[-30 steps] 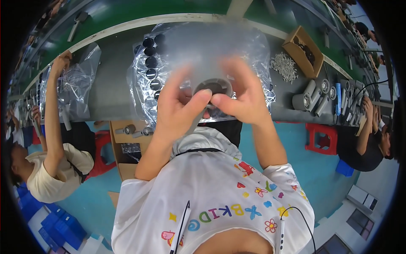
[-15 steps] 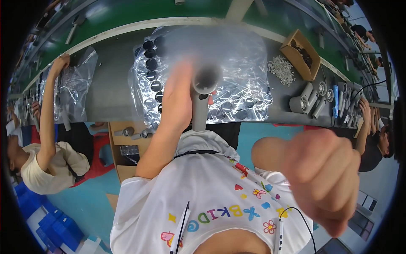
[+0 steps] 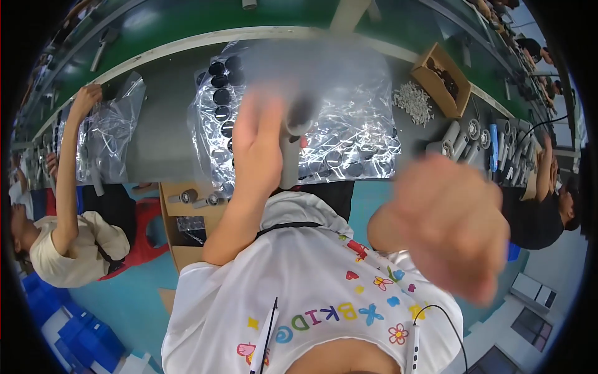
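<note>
My left hand (image 3: 261,140) is wrapped round a grey hair dryer housing (image 3: 291,165) over the work table. The housing's round open end points up and its handle hangs down toward my lap; this part is blurred. My right hand (image 3: 451,224) is raised close to the camera on the right, curled into a fist and smeared by motion. Whatever it may hold is hidden. Under the housing lies a clear plastic bag (image 3: 349,134), with rows of round black caps (image 3: 222,96) showing along its left side and lower edge.
Small white parts lie in a pile (image 3: 412,103) beside a cardboard box (image 3: 458,93) of dark pieces. More grey housings (image 3: 461,146) and a blue tool (image 3: 494,146) are at right. An open carton (image 3: 187,252) stands below the table edge. People work on both sides.
My right fist has moved left and up, toward the table. The left hand keeps the hair dryer housing in nearly the same place.
</note>
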A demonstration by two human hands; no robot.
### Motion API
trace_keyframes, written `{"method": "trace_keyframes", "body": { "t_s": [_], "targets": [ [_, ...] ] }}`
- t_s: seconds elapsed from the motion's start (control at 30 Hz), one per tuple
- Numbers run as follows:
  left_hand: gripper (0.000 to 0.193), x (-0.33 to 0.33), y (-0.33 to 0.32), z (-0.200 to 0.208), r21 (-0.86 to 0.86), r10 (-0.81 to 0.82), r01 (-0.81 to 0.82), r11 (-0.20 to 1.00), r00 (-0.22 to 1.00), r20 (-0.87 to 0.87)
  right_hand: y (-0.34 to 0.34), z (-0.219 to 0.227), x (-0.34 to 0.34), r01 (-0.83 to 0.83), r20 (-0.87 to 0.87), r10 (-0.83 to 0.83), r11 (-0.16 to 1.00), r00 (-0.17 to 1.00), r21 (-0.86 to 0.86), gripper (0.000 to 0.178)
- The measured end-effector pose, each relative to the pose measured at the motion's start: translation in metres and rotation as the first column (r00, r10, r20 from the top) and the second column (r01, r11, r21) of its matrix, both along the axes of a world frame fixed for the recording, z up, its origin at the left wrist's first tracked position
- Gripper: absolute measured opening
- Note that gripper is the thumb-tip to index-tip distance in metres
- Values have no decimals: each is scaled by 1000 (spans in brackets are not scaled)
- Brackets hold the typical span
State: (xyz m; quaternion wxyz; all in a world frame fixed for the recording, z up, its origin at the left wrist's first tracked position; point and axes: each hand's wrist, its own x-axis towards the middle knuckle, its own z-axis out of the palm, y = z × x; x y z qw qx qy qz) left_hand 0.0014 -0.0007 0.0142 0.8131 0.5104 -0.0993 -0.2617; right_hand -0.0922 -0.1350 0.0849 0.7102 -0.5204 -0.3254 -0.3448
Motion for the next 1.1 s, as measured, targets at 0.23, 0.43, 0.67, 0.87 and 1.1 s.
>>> {"method": "trace_keyframes", "body": {
  "t_s": [0.23,0.43,0.67,0.87,1.1],
  "targets": [
    [46,-1,-9,-14,-20,-66,69,997,991,117,25,-43,28,175,-165,-159,981,973,88,51],
    [43,19,-4,-8,-268,-294,238,934,936,-195,-15,-20,-6,286,-106,-278,956,955,71,45],
    [35,113,-11,3,73,-23,6,997,972,232,-116,-82,-52,752,-491,-634,655,598,69,29],
    [39,238,-74,4,253,0,-120,960,904,428,-141,-151,-71,648,-494,-844,260,-208,-716,20],
    [46,342,-154,-25,466,-165,98,879,981,106,-149,-159,-58,674,-377,-900,140,-218,-725,21]
  ]
}}
